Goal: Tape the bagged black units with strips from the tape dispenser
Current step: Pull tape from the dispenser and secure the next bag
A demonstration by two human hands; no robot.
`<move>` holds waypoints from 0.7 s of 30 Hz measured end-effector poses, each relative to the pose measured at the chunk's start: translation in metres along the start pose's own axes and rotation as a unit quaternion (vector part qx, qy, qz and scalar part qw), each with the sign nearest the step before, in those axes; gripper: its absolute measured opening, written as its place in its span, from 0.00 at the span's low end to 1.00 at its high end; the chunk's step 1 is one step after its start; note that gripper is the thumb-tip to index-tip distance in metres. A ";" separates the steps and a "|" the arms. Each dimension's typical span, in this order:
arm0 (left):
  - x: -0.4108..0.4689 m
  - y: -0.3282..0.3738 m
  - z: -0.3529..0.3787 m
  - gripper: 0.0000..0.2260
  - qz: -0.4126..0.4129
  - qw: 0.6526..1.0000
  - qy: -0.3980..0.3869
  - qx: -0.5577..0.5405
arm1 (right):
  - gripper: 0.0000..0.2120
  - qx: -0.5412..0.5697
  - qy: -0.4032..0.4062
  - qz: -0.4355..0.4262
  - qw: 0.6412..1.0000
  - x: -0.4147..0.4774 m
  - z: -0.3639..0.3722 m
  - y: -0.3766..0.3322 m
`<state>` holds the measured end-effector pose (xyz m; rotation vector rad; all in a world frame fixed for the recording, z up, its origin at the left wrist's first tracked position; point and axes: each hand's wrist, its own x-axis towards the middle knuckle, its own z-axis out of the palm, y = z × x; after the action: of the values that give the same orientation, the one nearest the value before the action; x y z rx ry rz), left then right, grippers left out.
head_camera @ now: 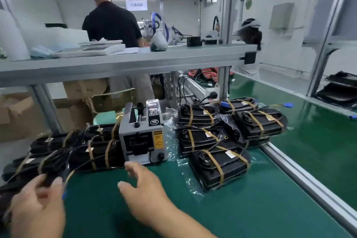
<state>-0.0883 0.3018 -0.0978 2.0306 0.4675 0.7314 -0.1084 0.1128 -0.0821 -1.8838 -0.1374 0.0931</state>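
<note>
Your left hand (36,205) pinches a bagged black unit (56,167) left of the tape dispenser (141,137). Your right hand (143,185) spreads wide just before it. Its yellow warning label (158,140) is too blurred to read. Tan-strapped black units (220,166) lie to its right.

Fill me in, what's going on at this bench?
A person is taping bagged units at a green bench. The left hand grips one black unit at the near left edge. The right hand, open and empty, is stretched toward the front of the tape dispenser. Stacked units with tan bands lie on both sides of the dispenser.
</note>
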 end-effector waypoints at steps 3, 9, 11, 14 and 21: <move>-0.053 0.049 0.038 0.18 0.098 0.987 -0.130 0.012 | 0.24 -0.016 0.160 -0.019 0.987 -0.007 -0.068 0.018; -0.122 0.114 0.141 0.26 0.227 0.906 -0.344 0.098 | 0.33 -0.025 0.456 0.127 0.881 -0.014 -0.208 0.089; -0.130 0.127 0.166 0.27 0.234 0.887 -0.378 0.128 | 0.35 -0.037 0.465 0.187 0.865 -0.020 -0.232 0.115; -0.135 0.133 0.194 0.28 0.232 0.869 -0.406 0.161 | 0.39 -0.029 0.433 0.228 0.872 -0.025 -0.247 0.136; -0.142 0.108 0.197 0.26 0.240 0.872 -0.400 0.151 | 0.34 0.103 0.278 0.257 0.920 -0.008 -0.248 0.129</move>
<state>-0.0612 0.0403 -0.1334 2.5496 -0.4499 0.0232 -0.0775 -0.1614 -0.1279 -1.6242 0.7343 -0.0706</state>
